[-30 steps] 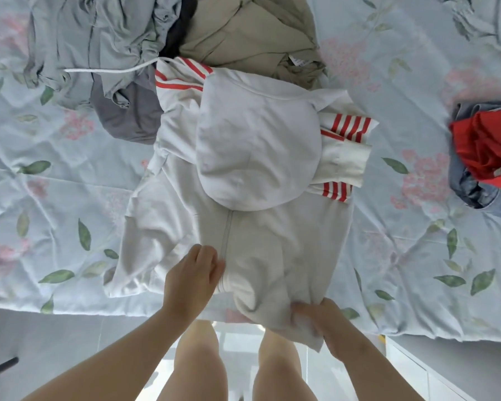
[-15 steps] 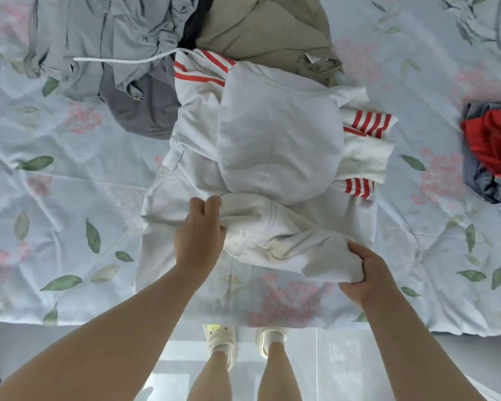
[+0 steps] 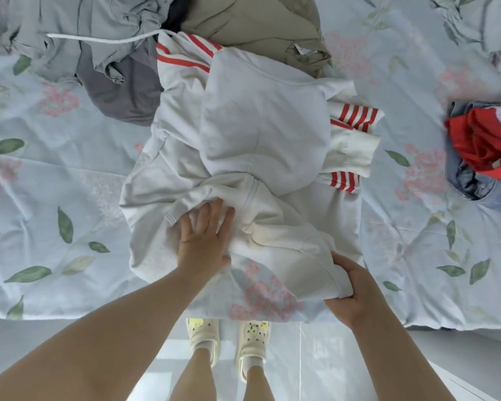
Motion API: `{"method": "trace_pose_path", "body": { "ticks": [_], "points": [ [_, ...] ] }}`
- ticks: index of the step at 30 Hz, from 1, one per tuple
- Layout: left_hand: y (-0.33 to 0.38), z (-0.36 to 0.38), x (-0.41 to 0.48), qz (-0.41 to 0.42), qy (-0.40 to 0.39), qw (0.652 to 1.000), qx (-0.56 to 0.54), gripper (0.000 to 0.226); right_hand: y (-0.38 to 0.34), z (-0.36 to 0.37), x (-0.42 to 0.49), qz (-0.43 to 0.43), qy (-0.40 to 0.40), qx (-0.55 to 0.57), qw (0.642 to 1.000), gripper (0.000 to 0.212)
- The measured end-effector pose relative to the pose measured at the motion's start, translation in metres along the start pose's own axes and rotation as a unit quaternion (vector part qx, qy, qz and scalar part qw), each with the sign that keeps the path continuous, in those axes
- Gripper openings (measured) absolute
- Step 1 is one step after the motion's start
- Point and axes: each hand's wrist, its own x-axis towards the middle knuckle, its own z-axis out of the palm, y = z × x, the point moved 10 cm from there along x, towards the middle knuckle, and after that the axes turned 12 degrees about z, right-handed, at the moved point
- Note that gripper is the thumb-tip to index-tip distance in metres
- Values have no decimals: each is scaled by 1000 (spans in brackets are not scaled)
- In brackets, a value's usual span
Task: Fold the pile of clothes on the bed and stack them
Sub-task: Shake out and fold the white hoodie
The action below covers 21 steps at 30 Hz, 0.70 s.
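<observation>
A white hoodie (image 3: 261, 131) with red stripes on its sleeves lies in the middle of the bed (image 3: 70, 175), hood laid over its body, sleeves folded in at the right. Its bottom part is bunched and lifted toward the hood. My left hand (image 3: 204, 238) lies on the bunched hem with fingers spread and fairly straight. My right hand (image 3: 350, 290) grips the hem's right corner near the bed's front edge. Behind the hoodie sits the unfolded pile: a light grey garment (image 3: 78, 27), a dark grey one (image 3: 119, 88) and a khaki one (image 3: 258, 24).
A stack of folded clothes, red piece (image 3: 486, 143) on top of blue-grey ones, sits at the right edge. More grey-green fabric (image 3: 498, 21) lies at the top right. The bed's front edge runs just before my feet (image 3: 229, 340) on the pale floor.
My left hand has let go of the hem and now lies flat on it. My right hand has drawn the hem's right corner back toward the bed's front edge.
</observation>
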Motion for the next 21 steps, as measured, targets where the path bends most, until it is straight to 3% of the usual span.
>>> {"method": "trace_pose_path", "body": {
  "ticks": [5, 9, 15, 19, 21],
  "points": [
    [-9, -35, 0, 13, 123, 992, 18, 70, -2, -10, 3, 10, 1, -34, 999, 18],
    [-15, -73, -6, 99, 229, 968, -33, 42, -9, -20, 0, 5, 12, -63, 998, 15],
    [-23, -69, -57, 77, 141, 957, -243, 27, -9, -38, -25, 22, 17, -92, 995, 16],
    [-1, -47, -83, 114, -2, 946, -305, 39, -9, -66, -43, 28, 55, -98, 993, 12],
    [-6, -34, -85, 69, -47, 929, -361, 50, -10, -75, -43, 24, 84, -105, 991, 7]
  ]
}}
